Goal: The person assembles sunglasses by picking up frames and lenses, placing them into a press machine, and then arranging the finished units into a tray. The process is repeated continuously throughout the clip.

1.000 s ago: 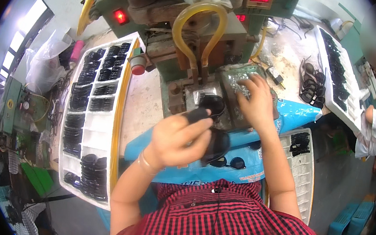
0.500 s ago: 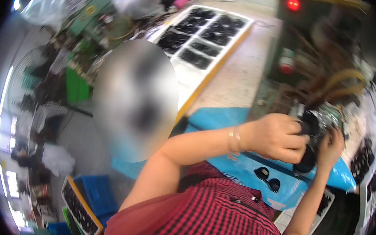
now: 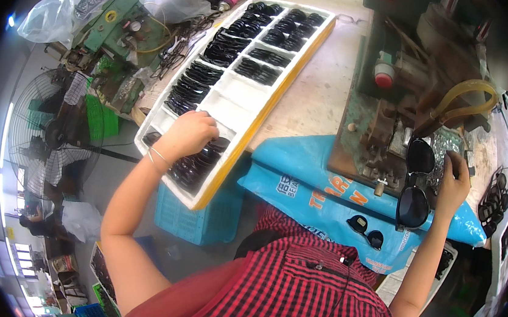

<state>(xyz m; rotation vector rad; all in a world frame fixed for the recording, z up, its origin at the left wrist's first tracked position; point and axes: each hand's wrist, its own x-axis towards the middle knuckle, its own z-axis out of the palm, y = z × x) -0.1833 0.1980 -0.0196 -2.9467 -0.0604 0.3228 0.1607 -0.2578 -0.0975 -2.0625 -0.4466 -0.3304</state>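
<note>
My left hand (image 3: pixel 190 133) is over the near end of a white compartment tray (image 3: pixel 233 99). Its fingers are curled down and hide whatever they may hold. Dark eyeglass frames (image 3: pixel 186 171) lie in the compartment beside and under it. My right hand (image 3: pixel 454 185) is raised at the bench machine (image 3: pixel 385 125), its fingers bent toward the thumb. Just left of it, a pair of black sunglasses (image 3: pixel 414 207) stands on end by the machine's front edge. What the right fingers grip is unclear. Another small pair of sunglasses (image 3: pixel 365 231) lies on the blue plastic sheet (image 3: pixel 291 156).
Black frames fill several other tray compartments. A yellow hose (image 3: pixel 471 89) and a red-tipped knob (image 3: pixel 384 78) are on the machine. More frames (image 3: pixel 493 203) lie at far right. A blue crate (image 3: pixel 196 214) stands under the tray, and a fan (image 3: pixel 54 133) is at left.
My left hand has left the sunglasses at the machine and moved left to the tray. My right hand stays by the machine, slightly higher. The view has sharpened.
</note>
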